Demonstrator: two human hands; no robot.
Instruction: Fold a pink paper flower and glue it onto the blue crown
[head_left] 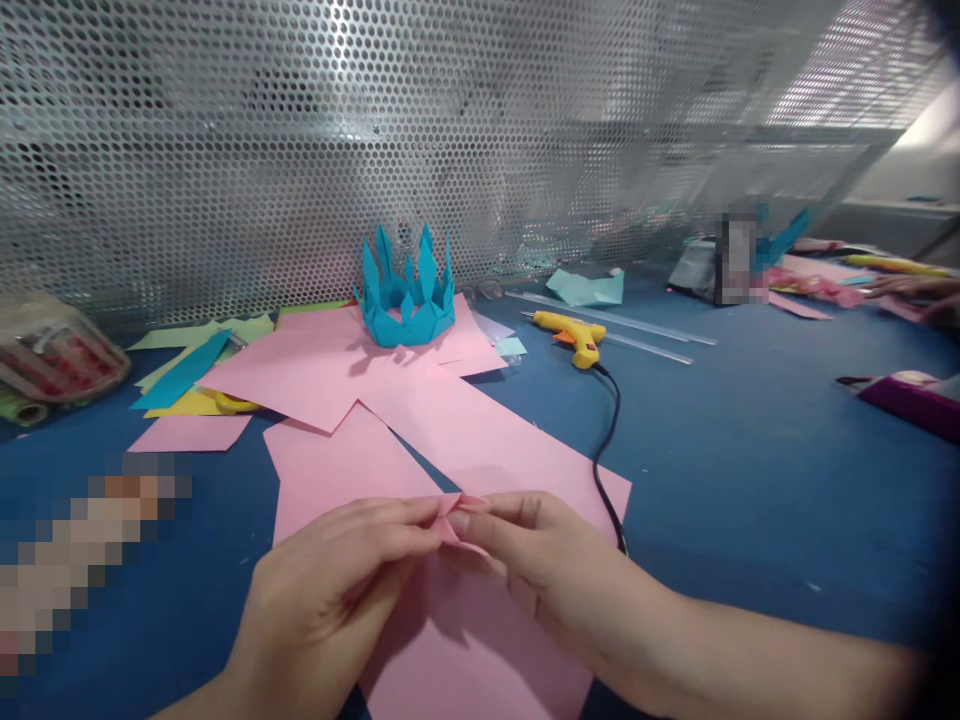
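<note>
Between my two hands is a small folded piece of pink paper (451,506), pinched from both sides. The thumb and fingers of my left hand (337,565) grip its left edge. My right hand (551,560) pinches the right side, its thumb pressed against a fold. Part of the piece is hidden behind the fingers. Below and beyond lie large pink paper sheets (480,650), overlapping on the blue table. A blue folded-paper crown (409,318) stands upright on the pink sheets farther back.
A yellow glue gun (576,335) lies right of the crown, its black cord (616,420) running toward me. Clear sticks (645,345) lie behind it. Paper scraps (187,434) and a plastic jar (56,350) are at left. A perforated metal screen (300,150) rises along the back.
</note>
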